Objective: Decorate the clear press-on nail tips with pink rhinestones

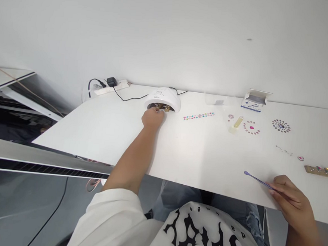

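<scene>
Noted white, domed nail lamp (163, 96) near back edge of tabletop (184, 147). Found slim purple stick (258, 180) pinched in right grip (292, 199), near front edge. Cannot tell closure of left grip (152, 118) at nail lamp.

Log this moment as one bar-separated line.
left hand: at opening of white dome-shaped device, grip unclear | right hand: holding slim purple stick | far right: brown strip bearing shiny pieces

The box (251, 105) reads "Alcohol Pads"; lettering on lamp (165, 96) and shirt (198, 232) seems unreadable.

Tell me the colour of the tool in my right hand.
The tool is bluish purple; the head view shows it.
</scene>
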`<act>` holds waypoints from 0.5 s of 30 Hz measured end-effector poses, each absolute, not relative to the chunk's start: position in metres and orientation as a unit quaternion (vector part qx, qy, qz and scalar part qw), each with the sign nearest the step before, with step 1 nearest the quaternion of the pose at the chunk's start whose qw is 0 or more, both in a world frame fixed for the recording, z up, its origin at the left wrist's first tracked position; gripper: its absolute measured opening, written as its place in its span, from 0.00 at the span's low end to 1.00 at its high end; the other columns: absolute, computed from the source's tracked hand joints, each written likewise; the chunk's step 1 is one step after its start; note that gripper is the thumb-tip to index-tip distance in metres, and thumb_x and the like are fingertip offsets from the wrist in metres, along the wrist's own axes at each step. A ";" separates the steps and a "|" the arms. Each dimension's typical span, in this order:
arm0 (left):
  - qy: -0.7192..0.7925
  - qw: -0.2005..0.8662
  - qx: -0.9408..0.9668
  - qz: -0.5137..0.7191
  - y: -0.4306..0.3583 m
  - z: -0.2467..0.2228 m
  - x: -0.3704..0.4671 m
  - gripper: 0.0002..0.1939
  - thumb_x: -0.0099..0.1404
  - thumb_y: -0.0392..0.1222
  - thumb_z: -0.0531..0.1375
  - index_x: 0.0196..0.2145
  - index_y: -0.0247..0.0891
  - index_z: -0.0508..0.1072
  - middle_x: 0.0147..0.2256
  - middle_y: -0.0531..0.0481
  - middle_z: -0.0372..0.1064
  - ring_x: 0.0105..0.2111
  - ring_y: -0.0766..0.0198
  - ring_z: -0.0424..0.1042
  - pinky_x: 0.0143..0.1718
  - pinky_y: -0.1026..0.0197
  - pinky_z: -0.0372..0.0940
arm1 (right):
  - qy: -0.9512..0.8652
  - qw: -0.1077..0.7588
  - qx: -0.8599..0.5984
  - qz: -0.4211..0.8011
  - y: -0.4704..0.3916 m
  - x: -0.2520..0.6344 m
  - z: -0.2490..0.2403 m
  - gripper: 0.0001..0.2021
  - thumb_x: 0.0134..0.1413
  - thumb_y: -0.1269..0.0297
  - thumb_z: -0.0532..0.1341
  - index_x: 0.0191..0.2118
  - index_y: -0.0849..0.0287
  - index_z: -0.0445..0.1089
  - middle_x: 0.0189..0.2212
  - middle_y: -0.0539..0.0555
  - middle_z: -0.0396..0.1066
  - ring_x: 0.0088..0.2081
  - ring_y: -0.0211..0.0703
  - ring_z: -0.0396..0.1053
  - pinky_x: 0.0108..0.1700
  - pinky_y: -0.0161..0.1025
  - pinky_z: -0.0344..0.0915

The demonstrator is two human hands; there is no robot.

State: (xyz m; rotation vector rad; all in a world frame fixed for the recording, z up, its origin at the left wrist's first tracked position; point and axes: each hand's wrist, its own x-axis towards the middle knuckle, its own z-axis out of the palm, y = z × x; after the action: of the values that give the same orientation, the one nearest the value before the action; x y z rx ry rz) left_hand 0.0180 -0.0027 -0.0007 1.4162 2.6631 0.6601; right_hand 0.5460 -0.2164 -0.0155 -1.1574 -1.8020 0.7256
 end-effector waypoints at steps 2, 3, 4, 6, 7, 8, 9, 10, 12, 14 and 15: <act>0.860 0.028 0.467 0.206 -0.001 0.001 0.022 0.20 0.59 0.55 0.58 0.44 0.42 0.74 0.42 0.41 0.76 0.45 0.45 0.73 0.43 0.50 0.66 | -0.719 0.424 -0.464 0.295 -0.216 0.547 -0.017 0.11 0.58 0.65 0.62 0.45 0.45 0.77 0.28 0.52 0.64 0.32 0.42 0.63 0.29 0.37 0.60; 0.859 0.028 0.471 0.202 0.001 0.003 0.024 0.21 0.58 0.57 0.58 0.43 0.41 0.75 0.43 0.40 0.76 0.45 0.43 0.73 0.43 0.49 0.66 | -0.719 0.425 -0.463 0.297 -0.216 0.547 -0.018 0.12 0.58 0.66 0.62 0.45 0.45 0.76 0.28 0.52 0.64 0.32 0.42 0.63 0.29 0.38 0.60; 0.857 0.028 0.475 0.198 0.002 0.004 0.026 0.22 0.57 0.59 0.58 0.42 0.40 0.75 0.43 0.39 0.76 0.45 0.42 0.73 0.43 0.48 0.66 | -0.719 0.426 -0.462 0.297 -0.216 0.547 -0.018 0.12 0.58 0.66 0.62 0.46 0.45 0.76 0.28 0.52 0.64 0.32 0.42 0.63 0.29 0.38 0.60; 0.854 0.026 0.484 0.191 0.005 0.007 0.029 0.23 0.57 0.60 0.58 0.40 0.40 0.75 0.42 0.38 0.76 0.44 0.41 0.73 0.42 0.48 0.66 | -0.720 0.428 -0.458 0.297 -0.216 0.546 -0.017 0.13 0.58 0.67 0.62 0.46 0.45 0.76 0.28 0.52 0.64 0.32 0.42 0.63 0.29 0.38 0.60; 0.852 0.024 0.488 0.188 0.007 0.008 0.031 0.22 0.57 0.59 0.58 0.39 0.39 0.75 0.42 0.37 0.76 0.44 0.41 0.73 0.41 0.48 0.66 | -0.721 0.429 -0.457 0.297 -0.216 0.546 -0.016 0.13 0.58 0.67 0.62 0.46 0.45 0.76 0.28 0.52 0.63 0.32 0.41 0.63 0.29 0.37 0.60; 0.851 0.023 0.491 0.185 0.008 0.008 0.032 0.20 0.58 0.58 0.58 0.37 0.39 0.75 0.41 0.37 0.76 0.44 0.41 0.73 0.41 0.48 0.66 | -0.722 0.429 -0.456 0.297 -0.216 0.545 -0.016 0.13 0.58 0.68 0.61 0.46 0.45 0.76 0.28 0.51 0.63 0.32 0.41 0.63 0.29 0.37 0.60; 0.850 0.021 0.493 0.182 0.008 0.009 0.032 0.19 0.58 0.57 0.58 0.36 0.39 0.75 0.40 0.37 0.76 0.44 0.41 0.73 0.41 0.48 0.66 | -0.722 0.427 -0.455 0.298 -0.216 0.544 -0.015 0.13 0.58 0.68 0.61 0.46 0.45 0.76 0.28 0.51 0.63 0.32 0.41 0.62 0.28 0.37 0.60; 0.850 0.019 0.495 0.180 0.009 0.008 0.033 0.17 0.59 0.55 0.57 0.35 0.39 0.75 0.39 0.37 0.76 0.43 0.41 0.73 0.40 0.48 0.66 | -0.722 0.427 -0.455 0.298 -0.216 0.543 -0.014 0.14 0.58 0.69 0.61 0.46 0.45 0.76 0.27 0.51 0.62 0.31 0.41 0.62 0.28 0.37 0.59; 0.851 0.015 0.495 0.176 0.010 0.007 0.032 0.15 0.59 0.52 0.57 0.34 0.39 0.75 0.38 0.37 0.76 0.42 0.42 0.74 0.39 0.48 0.66 | -0.721 0.427 -0.456 0.299 -0.217 0.542 -0.014 0.14 0.58 0.69 0.61 0.47 0.44 0.75 0.27 0.51 0.61 0.31 0.40 0.61 0.28 0.36 0.59; 0.852 0.012 0.494 0.176 0.010 0.006 0.030 0.13 0.60 0.50 0.56 0.34 0.39 0.75 0.37 0.37 0.76 0.42 0.42 0.74 0.39 0.48 0.66 | -0.722 0.426 -0.455 0.300 -0.217 0.543 -0.015 0.14 0.58 0.69 0.61 0.47 0.44 0.75 0.27 0.51 0.61 0.31 0.40 0.61 0.28 0.36 0.58; 0.852 0.011 0.492 0.176 0.011 0.005 0.029 0.13 0.61 0.49 0.56 0.35 0.39 0.75 0.37 0.37 0.76 0.41 0.43 0.74 0.38 0.48 0.66 | -0.723 0.425 -0.453 0.301 -0.217 0.543 -0.015 0.14 0.58 0.69 0.61 0.47 0.44 0.75 0.28 0.51 0.61 0.31 0.40 0.61 0.28 0.36 0.58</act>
State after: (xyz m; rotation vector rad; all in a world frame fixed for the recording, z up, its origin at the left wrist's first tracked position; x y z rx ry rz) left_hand 0.0287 0.0108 0.0049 1.5355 2.6588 0.5502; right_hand 0.5430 -0.2170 -0.0155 -1.1337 -1.8080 0.7530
